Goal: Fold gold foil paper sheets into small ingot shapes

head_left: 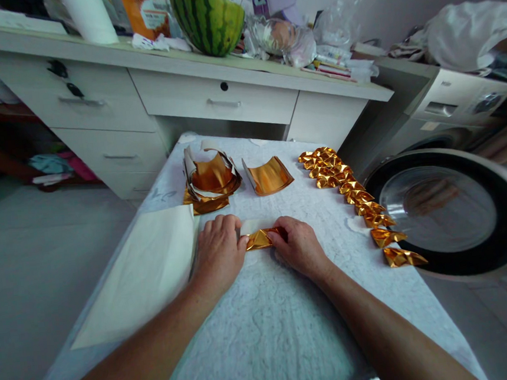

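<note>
Between my two hands lies a folded strip of gold foil paper (258, 239), flat on the cloth-covered table (266, 331). My left hand (220, 246) pinches its left end, knuckles up and fingers curled. The right end is gripped between thumb and fingers of my right hand (300, 245). Just beyond, a single curved sheet of gold paper (270, 175) rests with its gold face up. Left of it sits a curled stack of gold sheets (211, 173) with pale backs. Along the table's right edge runs a row of several folded gold pieces (346, 188).
A large pale paper sheet (141, 276) covers the table's left side. Behind stands a white desk (210, 102) with drawers, bearing a cut watermelon (207, 19) and plastic bags. A front-loading washing machine's round door (441, 209) hangs open at the right, close to the table edge.
</note>
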`<state>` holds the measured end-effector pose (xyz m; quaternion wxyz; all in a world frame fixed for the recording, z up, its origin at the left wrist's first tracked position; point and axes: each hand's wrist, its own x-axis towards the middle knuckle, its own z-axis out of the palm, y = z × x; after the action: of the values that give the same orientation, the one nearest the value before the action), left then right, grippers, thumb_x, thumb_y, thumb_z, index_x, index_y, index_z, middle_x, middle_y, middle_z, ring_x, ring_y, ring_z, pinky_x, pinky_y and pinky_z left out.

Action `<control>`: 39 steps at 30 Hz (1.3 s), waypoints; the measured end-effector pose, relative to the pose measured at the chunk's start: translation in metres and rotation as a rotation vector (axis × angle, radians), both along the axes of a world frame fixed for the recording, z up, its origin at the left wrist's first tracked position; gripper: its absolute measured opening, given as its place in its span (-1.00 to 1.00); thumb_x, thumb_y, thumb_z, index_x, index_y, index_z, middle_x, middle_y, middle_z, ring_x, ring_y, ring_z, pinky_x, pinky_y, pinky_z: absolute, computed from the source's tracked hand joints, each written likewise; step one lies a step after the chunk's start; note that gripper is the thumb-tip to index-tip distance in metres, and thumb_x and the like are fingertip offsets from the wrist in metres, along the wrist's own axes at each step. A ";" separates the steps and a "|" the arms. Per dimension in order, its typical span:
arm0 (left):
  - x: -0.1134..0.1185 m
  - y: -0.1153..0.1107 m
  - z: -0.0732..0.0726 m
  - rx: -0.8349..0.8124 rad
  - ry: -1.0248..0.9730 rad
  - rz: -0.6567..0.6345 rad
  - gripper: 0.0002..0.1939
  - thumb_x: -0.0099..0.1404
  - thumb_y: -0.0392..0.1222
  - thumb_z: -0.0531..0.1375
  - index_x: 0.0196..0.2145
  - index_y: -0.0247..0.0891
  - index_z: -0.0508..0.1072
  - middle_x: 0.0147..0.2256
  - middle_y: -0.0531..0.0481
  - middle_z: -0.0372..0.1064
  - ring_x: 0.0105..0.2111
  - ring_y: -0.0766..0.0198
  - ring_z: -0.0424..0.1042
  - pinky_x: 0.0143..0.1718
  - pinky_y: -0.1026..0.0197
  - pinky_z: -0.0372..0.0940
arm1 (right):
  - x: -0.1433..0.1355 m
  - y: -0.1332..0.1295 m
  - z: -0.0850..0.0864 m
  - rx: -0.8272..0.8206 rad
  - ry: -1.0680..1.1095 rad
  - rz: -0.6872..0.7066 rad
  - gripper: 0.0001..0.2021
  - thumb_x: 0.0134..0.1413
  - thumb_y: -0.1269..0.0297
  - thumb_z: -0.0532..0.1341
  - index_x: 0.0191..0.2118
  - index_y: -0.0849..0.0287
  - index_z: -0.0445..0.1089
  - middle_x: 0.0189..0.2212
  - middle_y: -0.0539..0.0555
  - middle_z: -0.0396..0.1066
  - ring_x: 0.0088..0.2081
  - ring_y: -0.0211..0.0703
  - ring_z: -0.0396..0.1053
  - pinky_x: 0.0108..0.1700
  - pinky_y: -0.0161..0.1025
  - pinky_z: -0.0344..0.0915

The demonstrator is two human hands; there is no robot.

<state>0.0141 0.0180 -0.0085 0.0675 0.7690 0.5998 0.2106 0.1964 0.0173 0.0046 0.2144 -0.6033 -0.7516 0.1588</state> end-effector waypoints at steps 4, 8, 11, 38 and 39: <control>0.000 0.000 -0.002 0.002 -0.003 0.000 -0.85 0.26 -0.25 0.17 -0.24 -0.20 0.24 -0.21 -0.06 0.34 -0.17 0.05 0.28 -0.12 0.05 0.20 | 0.000 -0.001 0.000 0.000 0.006 -0.006 -0.90 0.14 0.33 0.18 -0.38 0.18 0.40 -0.46 0.01 0.41 -0.44 -0.24 0.28 -0.36 -0.32 0.10; 0.000 0.001 -0.001 -0.002 -0.004 0.001 -0.85 0.26 -0.25 0.18 -0.24 -0.20 0.24 -0.21 -0.07 0.34 -0.16 0.05 0.29 -0.11 0.05 0.20 | 0.000 -0.002 0.000 -0.008 0.015 -0.007 -0.90 0.14 0.33 0.19 -0.38 0.18 0.39 -0.44 0.02 0.43 -0.41 -0.23 0.31 -0.34 -0.32 0.12; 0.000 0.001 0.000 0.000 -0.006 0.000 -0.85 0.26 -0.25 0.18 -0.24 -0.21 0.24 -0.21 -0.08 0.34 -0.16 0.04 0.28 -0.11 0.04 0.21 | -0.001 -0.002 0.000 -0.011 0.018 -0.011 -0.90 0.15 0.33 0.18 -0.38 0.18 0.39 -0.44 0.03 0.44 -0.39 -0.21 0.33 -0.33 -0.31 0.12; 0.001 0.000 -0.004 0.030 0.028 0.011 -0.86 0.26 -0.25 0.17 -0.24 -0.20 0.25 -0.22 -0.08 0.32 -0.18 0.03 0.27 -0.13 0.03 0.20 | -0.004 -0.001 -0.003 0.013 0.027 -0.053 -0.94 0.08 0.35 0.22 -0.39 0.17 0.37 -0.47 0.01 0.41 -0.42 -0.22 0.29 -0.35 -0.31 0.10; 0.001 0.000 -0.004 0.027 0.026 0.006 -0.87 0.27 -0.26 0.17 -0.24 -0.20 0.26 -0.22 -0.08 0.32 -0.17 0.04 0.27 -0.13 0.04 0.19 | -0.004 -0.001 -0.003 0.013 0.028 -0.054 -0.95 0.08 0.35 0.22 -0.39 0.17 0.36 -0.47 0.01 0.40 -0.43 -0.23 0.29 -0.35 -0.31 0.10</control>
<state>0.0149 0.0183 -0.0125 0.0486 0.7707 0.6001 0.2086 0.1927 0.0159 0.0016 0.2329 -0.6199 -0.7328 0.1566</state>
